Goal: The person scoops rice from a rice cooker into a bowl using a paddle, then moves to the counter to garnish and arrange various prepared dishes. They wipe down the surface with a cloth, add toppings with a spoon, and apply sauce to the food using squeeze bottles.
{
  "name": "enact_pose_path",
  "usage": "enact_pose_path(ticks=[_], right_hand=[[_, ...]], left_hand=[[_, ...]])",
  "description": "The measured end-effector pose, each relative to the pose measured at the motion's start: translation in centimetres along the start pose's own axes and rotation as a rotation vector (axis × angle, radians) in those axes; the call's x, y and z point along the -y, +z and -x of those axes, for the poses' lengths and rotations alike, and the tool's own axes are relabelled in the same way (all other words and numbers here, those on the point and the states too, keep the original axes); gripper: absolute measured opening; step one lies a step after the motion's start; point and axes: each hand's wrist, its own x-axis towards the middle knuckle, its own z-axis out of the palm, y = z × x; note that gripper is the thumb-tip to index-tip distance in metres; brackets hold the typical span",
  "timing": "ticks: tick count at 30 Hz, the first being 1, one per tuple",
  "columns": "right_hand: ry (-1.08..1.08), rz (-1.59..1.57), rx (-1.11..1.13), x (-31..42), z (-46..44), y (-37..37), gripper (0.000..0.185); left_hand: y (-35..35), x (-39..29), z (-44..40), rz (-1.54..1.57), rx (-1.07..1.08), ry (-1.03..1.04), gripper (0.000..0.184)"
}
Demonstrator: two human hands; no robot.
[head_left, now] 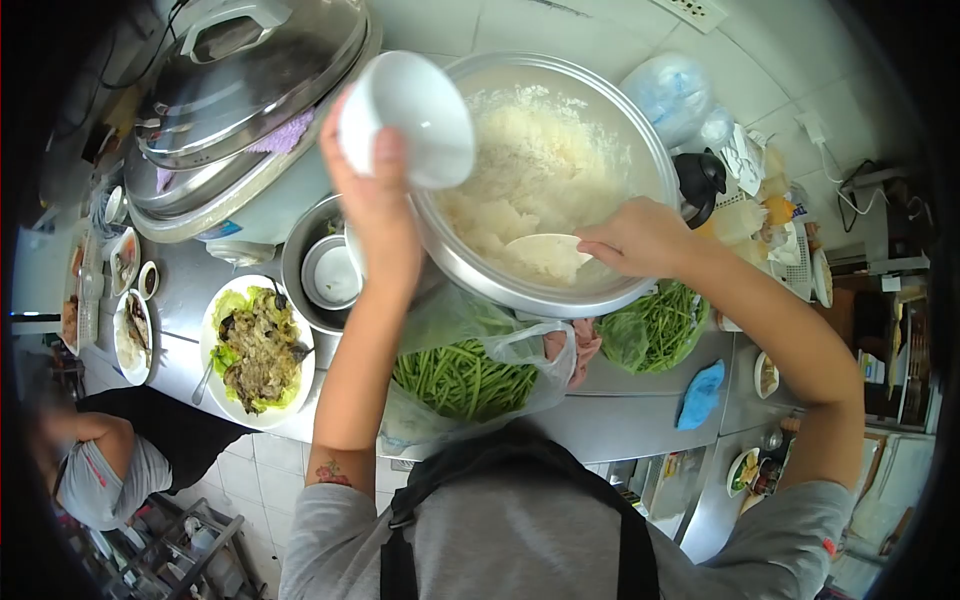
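My left hand (pixel 378 190) is closed around a white bowl (pixel 425 125), thumb over its rim. The bowl is tilted, with its mouth facing right, above the left edge of a large metal pot (pixel 655 160). Cooked rice (pixel 550 140) fills much of that pot and clings to its inner wall. In my right hand (pixel 640 240) is the handle of a pale rice paddle (pixel 535 238). Its blade lies in the rice near the pot's front side, with rice on it. The fingers of my right hand are wrapped tightly and hide most of the handle.
Bags of green beans (pixel 465 380) and more green beans (pixel 660 325) sit before the pot. To the left are a plate of lettuce and cooked food (pixel 255 350) and a large lidded cooker (pixel 255 80). A blue cloth (pixel 702 395) lies right. Another person (pixel 110 465) stands at lower left.
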Motion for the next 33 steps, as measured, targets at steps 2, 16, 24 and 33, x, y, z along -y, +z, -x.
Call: enact_pose_path(ticks=[2,16,24,33], right_hand=[[0.013,0.005,0.011,0.2,-0.4,0.2,0.021],[0.151,-0.248,0.090,0.3,-0.1,0.5,0.019],[0.039,-0.271,-0.009,0.7,-0.6,1.1,0.018],[0.013,-0.525,0.050,-1.7,-1.7,3.1,0.020]], left_hand=[[-1.8,-4.3,1.7,0.129,-0.089,-0.274,0.056],[-3.8,-1.7,17.1,0.254,0.529,-0.959,0.108],[-3.9,-1.2,17.7,0.150,0.527,-0.957,0.104],[-4.1,-2.4,16.8,0.232,0.432,-1.071,0.097]])
